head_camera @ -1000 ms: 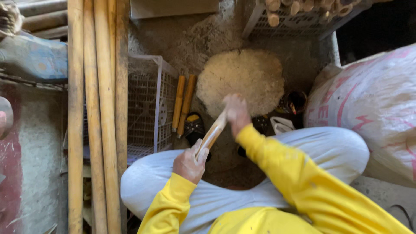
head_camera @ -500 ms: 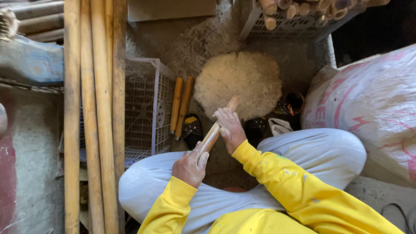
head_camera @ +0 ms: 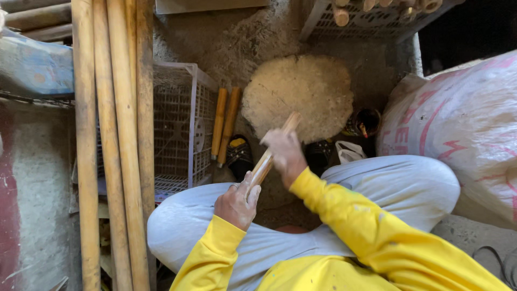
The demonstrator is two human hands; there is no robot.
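Gripping a short wooden stick (head_camera: 267, 156) at centre frame, both hands closed on it.

We sit cross-legged, and the left hand (head_camera: 237, 202) wraps its lower end just above the knees, likely to anchor it, while the right hand (head_camera: 284, 152) closes round the middle; that hand is blurred, so we cannot tell how its fingers lie. The stick slants up to the right, its tip over the pale heap of shavings (head_camera: 298, 97) at upper centre, seemingly so that waste falls there. Two orange sticks (head_camera: 225, 125) lean against the white plastic crate (head_camera: 177, 129) left of centre, within reach. Long bamboo poles (head_camera: 110, 145) run down the left side; a printed sack (head_camera: 463, 124) fills the right.
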